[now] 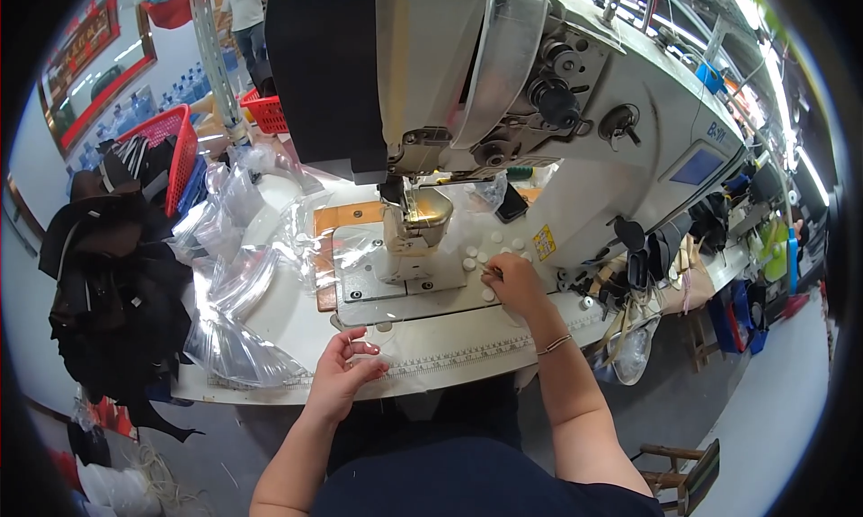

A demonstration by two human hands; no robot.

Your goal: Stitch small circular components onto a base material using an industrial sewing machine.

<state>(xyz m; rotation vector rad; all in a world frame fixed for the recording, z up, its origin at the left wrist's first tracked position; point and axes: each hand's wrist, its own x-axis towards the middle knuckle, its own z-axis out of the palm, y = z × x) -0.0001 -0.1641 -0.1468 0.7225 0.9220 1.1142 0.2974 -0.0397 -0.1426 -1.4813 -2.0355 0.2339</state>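
A large industrial sewing machine (620, 157) stands before me, its needle area (422, 207) lit above a raised metal bed (422, 270). My right hand (514, 281) is at the right side of the bed, among several small round white discs (488, 295) that look like bobbins. Its thumb and fingers are pinched together by something small and dark that I cannot make out. Over the table's front edge, left of centre, my left hand (346, 371) is raised with fingers loosely curled and apart. No object shows in it.
A printed ruler strip (458, 357) runs along the white table's front. Crumpled clear plastic (238, 337) covers the left side, beside piled black pieces (117, 283) and a red basket (182, 157). A phone (512, 204) lies behind the discs. Dark pieces and straps (643, 265) crowd the right end.
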